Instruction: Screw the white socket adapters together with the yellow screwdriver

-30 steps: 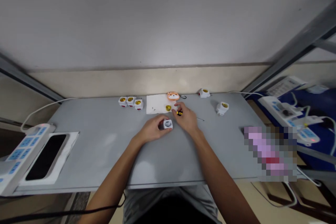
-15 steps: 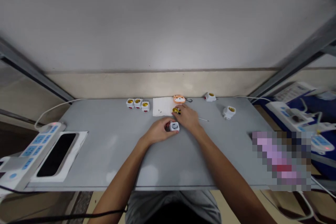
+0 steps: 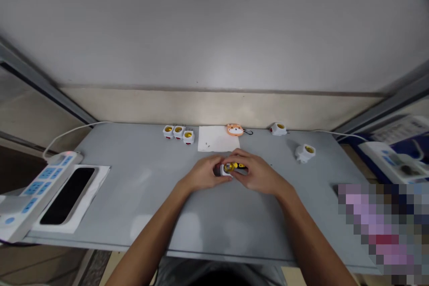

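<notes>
Between the thumb and fingers of my left hand (image 3: 204, 172) is the white housing (image 3: 226, 173) of a small lamp socket, low over the table. My right hand (image 3: 257, 172) pinches a gold-coloured screw shell (image 3: 229, 167) at the top of that housing; whether it sits fully inside I cannot tell. A screwdriver (image 3: 240, 166) with a yellow-and-black handle lies within the same right hand, its shaft mostly hidden. Just beyond the hands, a white paper sheet (image 3: 218, 139) bears a few tiny dark pieces, too small to name.
Several white lamp sockets (image 3: 178, 132) stand at the back left, and another socket (image 3: 305, 153) is to the right. An orange animal-face pouch (image 3: 235, 130) touches the paper. At left lie a phone (image 3: 69, 195) and a power strip (image 3: 40, 187). A blurred-out pinkish item (image 3: 375, 223) is at right.
My right hand has come back from the paper toward my left hand, bringing the gold-coloured screw shell onto the white housing. The view has shifted slightly.
</notes>
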Demonstrator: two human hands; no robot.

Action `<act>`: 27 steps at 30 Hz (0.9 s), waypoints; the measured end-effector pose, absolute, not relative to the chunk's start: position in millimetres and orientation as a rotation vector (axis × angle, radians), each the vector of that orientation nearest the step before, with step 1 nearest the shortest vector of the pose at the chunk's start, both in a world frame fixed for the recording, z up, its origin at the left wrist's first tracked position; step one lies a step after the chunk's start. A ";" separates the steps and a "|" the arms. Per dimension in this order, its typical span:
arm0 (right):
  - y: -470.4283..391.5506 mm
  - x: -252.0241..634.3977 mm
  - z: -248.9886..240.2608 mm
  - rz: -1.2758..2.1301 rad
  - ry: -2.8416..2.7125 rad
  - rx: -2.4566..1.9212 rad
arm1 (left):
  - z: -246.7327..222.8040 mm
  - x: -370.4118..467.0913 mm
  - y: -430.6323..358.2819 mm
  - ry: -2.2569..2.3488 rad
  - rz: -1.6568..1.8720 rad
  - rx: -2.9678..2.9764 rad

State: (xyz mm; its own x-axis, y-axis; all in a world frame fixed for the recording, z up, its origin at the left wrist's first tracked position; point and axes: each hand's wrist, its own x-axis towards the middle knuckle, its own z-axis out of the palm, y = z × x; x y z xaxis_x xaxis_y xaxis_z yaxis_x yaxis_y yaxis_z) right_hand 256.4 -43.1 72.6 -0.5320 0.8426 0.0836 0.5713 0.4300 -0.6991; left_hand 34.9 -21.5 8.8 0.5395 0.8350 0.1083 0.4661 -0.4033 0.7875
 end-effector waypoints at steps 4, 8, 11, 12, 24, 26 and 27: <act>-42.5 257.4 69.1 0.844 -2.321 -1.188 | 12.2 35.7 -22.0 1.016 0.650 2.057; -43.7 257.2 67.8 0.888 -2.333 -1.180 | 19.1 36.2 -23.6 1.003 0.643 2.011; -44.6 256.4 68.5 0.948 -2.312 -1.179 | 20.2 35.7 -23.6 1.005 0.630 2.005; -44.8 256.3 68.9 0.959 -2.308 -1.183 | 19.9 35.5 -23.4 1.004 0.632 2.010; -45.3 258.2 74.3 0.860 -2.261 -1.231 | 18.6 36.3 -24.0 1.030 0.620 2.109; -43.9 258.0 72.7 0.821 -2.192 -1.223 | 18.4 36.4 -24.1 1.012 0.634 2.137; -43.4 258.3 72.2 0.800 -2.125 -1.227 | 18.3 36.5 -24.1 1.003 0.643 2.148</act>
State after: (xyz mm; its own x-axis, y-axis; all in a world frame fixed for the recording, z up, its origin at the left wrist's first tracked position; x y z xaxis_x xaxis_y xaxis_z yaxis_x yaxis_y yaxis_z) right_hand 258.3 -43.4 72.2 -0.4295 0.8878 0.1654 0.5585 0.4051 -0.7239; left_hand 36.5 -24.1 18.3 0.5828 0.7991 0.1475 0.4676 -0.4782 0.7434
